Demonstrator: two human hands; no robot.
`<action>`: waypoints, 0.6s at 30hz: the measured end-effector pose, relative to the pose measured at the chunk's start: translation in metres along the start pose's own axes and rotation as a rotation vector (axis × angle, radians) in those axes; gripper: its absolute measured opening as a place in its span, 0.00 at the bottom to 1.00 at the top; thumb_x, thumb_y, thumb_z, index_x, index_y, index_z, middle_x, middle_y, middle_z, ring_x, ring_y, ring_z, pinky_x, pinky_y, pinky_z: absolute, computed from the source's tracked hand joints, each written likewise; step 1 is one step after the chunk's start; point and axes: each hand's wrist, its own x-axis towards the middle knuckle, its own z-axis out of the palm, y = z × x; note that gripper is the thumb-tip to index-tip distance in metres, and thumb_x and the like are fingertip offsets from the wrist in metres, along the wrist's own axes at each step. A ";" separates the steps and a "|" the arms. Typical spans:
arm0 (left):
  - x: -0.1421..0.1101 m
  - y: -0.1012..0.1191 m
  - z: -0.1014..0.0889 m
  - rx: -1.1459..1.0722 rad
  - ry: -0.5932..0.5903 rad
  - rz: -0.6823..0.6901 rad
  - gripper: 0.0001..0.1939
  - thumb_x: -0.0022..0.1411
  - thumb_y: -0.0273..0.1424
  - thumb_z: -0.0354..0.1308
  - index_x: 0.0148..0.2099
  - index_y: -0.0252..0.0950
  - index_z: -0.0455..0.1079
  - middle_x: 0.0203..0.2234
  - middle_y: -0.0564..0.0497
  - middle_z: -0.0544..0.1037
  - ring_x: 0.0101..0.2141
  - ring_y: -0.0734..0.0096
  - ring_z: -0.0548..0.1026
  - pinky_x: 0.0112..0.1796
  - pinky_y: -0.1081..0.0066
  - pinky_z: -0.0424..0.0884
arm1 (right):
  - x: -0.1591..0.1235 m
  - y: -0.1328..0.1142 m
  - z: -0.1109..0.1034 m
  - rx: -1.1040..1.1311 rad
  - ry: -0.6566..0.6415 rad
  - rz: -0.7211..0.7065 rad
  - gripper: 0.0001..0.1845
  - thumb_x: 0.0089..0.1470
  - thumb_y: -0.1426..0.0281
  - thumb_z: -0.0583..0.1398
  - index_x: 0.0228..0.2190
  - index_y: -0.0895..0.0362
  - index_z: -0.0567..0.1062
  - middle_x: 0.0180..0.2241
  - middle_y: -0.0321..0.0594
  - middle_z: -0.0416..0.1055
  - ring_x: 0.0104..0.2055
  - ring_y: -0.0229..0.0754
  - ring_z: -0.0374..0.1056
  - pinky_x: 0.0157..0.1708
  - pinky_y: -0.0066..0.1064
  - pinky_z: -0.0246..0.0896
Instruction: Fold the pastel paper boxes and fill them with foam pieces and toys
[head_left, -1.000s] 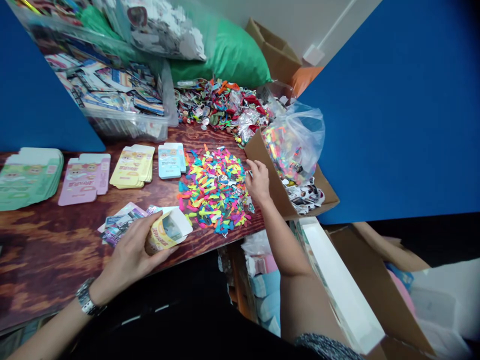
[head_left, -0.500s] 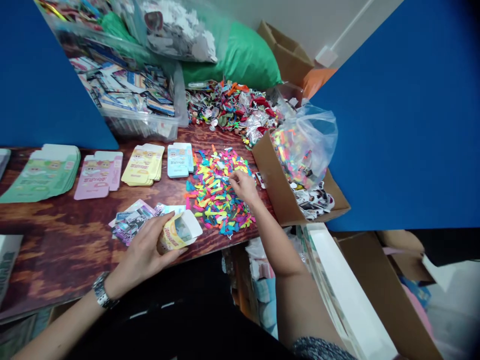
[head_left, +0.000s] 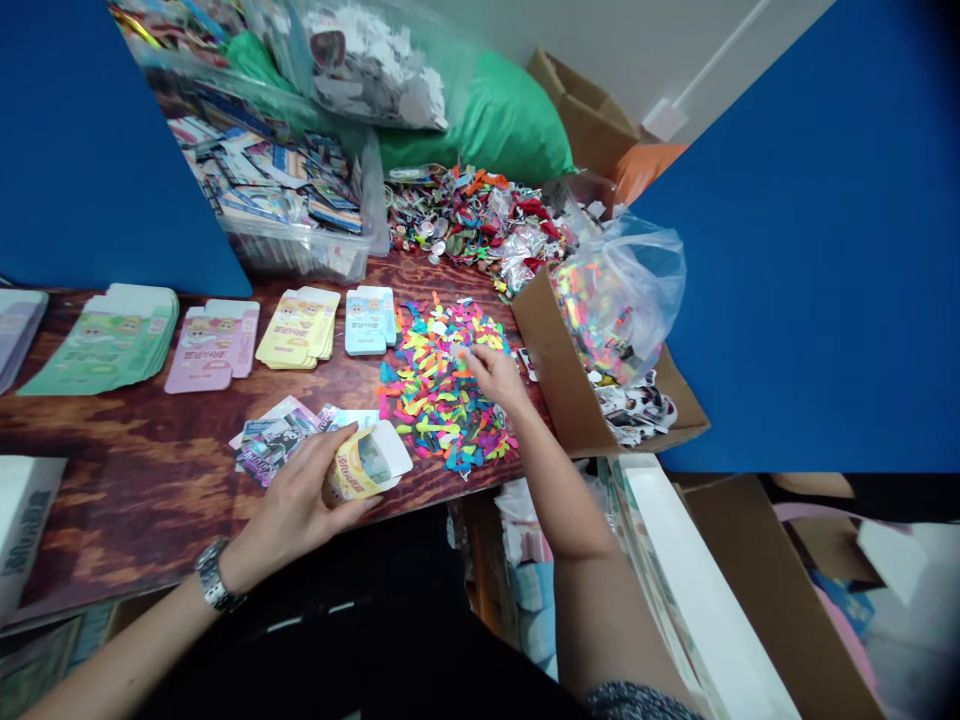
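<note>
Silver and shiny, a metal watch (head_left: pixel 216 577) goes around your left wrist. Your left hand (head_left: pixel 296 495) is wrapped around a small yellow paper box (head_left: pixel 354 472). The box is tipped, with its open end to the right and a white flap out. It is near the front edge of the brown, wood-patterned desk (head_left: pixel 142 470). Just left of it, flat shiny purple and blue cards (head_left: pixel 271 442) lie on each other.

Your right hand (head_left: pixel 499 380) is over a pile of small, bright, many-coloured pieces (head_left: pixel 435 410). Its thumb and finger are close together, but I cannot tell if they pinch a piece. Right of it, a brown cardboard box (head_left: pixel 551 360) holds a clear plastic bag (head_left: pixel 649 270) of bright bits.

Past the cards are flat green boxes (head_left: pixel 112 340), pink boxes (head_left: pixel 206 345), yellow boxes (head_left: pixel 296 328) and light blue boxes (head_left: pixel 367 320).

Farther back is a mixed heap of tiny toys (head_left: pixel 472 215). Left of it is a clear plastic tub (head_left: pixel 360 250) of printed cards, and behind it a big green bag (head_left: pixel 517 120).
</note>
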 end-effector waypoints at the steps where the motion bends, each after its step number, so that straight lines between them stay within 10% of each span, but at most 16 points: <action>1: 0.000 0.000 0.000 -0.002 -0.001 0.000 0.35 0.61 0.44 0.61 0.65 0.39 0.54 0.53 0.41 0.71 0.53 0.54 0.71 0.52 0.58 0.69 | -0.002 -0.002 -0.004 0.048 0.020 -0.013 0.17 0.62 0.59 0.51 0.27 0.55 0.70 0.25 0.34 0.67 0.28 0.37 0.60 0.29 0.26 0.50; 8: 0.000 0.000 0.003 -0.003 -0.026 -0.008 0.36 0.61 0.44 0.61 0.66 0.38 0.53 0.53 0.41 0.70 0.53 0.54 0.70 0.52 0.58 0.69 | -0.017 -0.015 -0.014 0.140 0.006 -0.034 0.16 0.59 0.59 0.56 0.24 0.55 0.69 0.22 0.32 0.62 0.25 0.36 0.58 0.28 0.27 0.52; 13: 0.000 0.001 0.002 0.008 -0.007 0.001 0.35 0.62 0.44 0.61 0.65 0.38 0.53 0.54 0.41 0.70 0.53 0.54 0.70 0.53 0.58 0.69 | -0.018 -0.013 -0.009 -0.210 0.218 0.071 0.21 0.61 0.68 0.53 0.55 0.55 0.71 0.49 0.47 0.70 0.44 0.47 0.68 0.40 0.33 0.62; 18: 0.000 0.001 0.002 0.006 -0.017 -0.009 0.36 0.62 0.44 0.61 0.66 0.39 0.52 0.54 0.41 0.70 0.53 0.54 0.71 0.52 0.58 0.69 | -0.011 -0.013 0.004 -0.356 0.007 0.097 0.19 0.65 0.62 0.52 0.53 0.48 0.73 0.46 0.45 0.73 0.43 0.49 0.70 0.39 0.35 0.63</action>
